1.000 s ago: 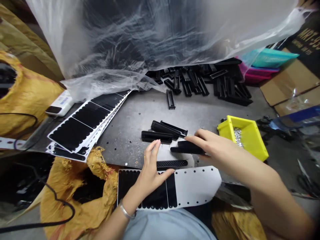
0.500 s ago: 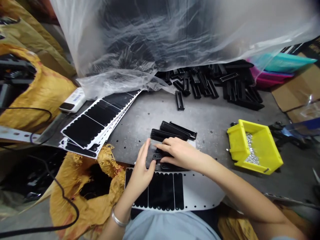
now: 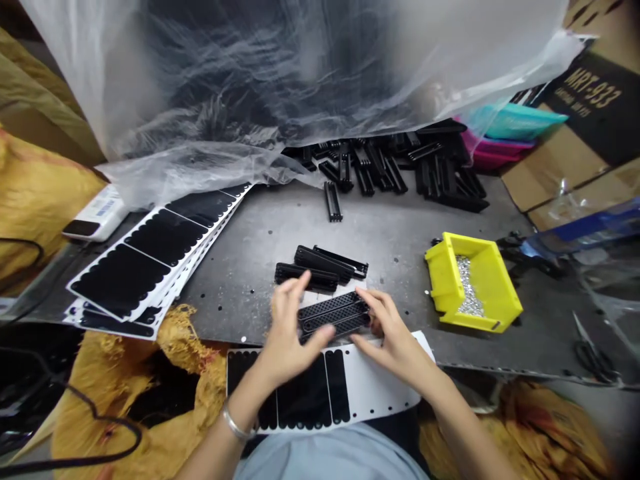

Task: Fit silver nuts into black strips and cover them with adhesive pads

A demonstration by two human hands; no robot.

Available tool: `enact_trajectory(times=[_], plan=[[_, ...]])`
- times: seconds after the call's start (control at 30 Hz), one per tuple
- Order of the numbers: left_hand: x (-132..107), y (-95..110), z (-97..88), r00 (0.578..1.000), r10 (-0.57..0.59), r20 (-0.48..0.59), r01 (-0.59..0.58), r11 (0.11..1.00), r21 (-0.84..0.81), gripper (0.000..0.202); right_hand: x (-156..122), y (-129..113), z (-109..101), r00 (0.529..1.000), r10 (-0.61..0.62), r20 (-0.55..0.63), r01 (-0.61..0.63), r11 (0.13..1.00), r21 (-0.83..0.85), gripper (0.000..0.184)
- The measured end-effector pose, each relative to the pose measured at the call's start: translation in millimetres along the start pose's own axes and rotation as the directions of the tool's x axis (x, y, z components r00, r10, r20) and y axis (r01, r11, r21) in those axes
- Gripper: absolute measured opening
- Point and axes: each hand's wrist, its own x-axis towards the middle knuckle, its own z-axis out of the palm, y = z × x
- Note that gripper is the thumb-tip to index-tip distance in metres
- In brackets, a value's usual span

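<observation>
My left hand (image 3: 287,327) and my right hand (image 3: 390,330) hold a black perforated grille piece (image 3: 333,313) by its two ends, just above the front of the grey metal table (image 3: 400,233). Both hands pinch it with fingers partly closed. Below them lies a white backing sheet (image 3: 380,387) with several black oblong stickers (image 3: 300,393). Just behind the hands rest three black slotted parts (image 3: 320,267).
A yellow bin (image 3: 495,293) of small silver screws stands at the right. A heap of black parts (image 3: 400,170) lies under a clear plastic bag (image 3: 280,80) at the back. Sticker sheets (image 3: 150,253) are stacked at the left. Yellow sacks and cardboard boxes surround the table.
My right hand brought a black part in from the right to the left hand; both hands now grip the grille piece at its ends, its perforated face showing.
</observation>
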Motion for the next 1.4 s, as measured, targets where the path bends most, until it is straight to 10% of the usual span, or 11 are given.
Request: enact_trajectory(times=[0.1, 0.3, 0.57, 0.9, 1.13, 1.4], plan=[[30, -22, -26.8, 0.988, -0.018, -0.156, 0.046, 0.984, 0.174, 0.061, 2, 2, -13, 1.0, -0.001, -0.022, 0.002, 1.0, 0.022, 0.071], [53, -42, -47.0, 0.994, 0.011, 0.109, -0.026, 0.991, 0.133, 0.02, 42, 7, -40, 0.987, -0.058, -0.153, 0.059, 0.998, 0.001, 0.03], [40, -31, -32.3, 0.969, 0.064, 0.237, -0.073, 0.997, 0.032, 0.025, 111, -12, -38, 0.982, -0.188, 0.009, 0.187, 0.964, -0.187, 0.025], [36, -35, -72.1, 0.999, -0.032, -0.025, 0.033, 0.999, 0.021, 0.022, 86, -4, -67, 0.994, -0.073, -0.081, 0.056, 0.978, -0.202, 0.025], [52, -40, -41.9, 0.994, -0.058, 0.098, 0.041, 0.985, 0.167, 0.07, 113, -17, -45, 0.991, -0.132, 0.001, 0.126, 0.945, -0.302, 0.023], [57, -42, -55.8, 0.987, -0.062, 0.146, 0.057, 0.998, 0.036, 0.023, 139, -22, -28, 0.975, -0.156, 0.156, 0.212, 0.86, -0.465, 0.016]])
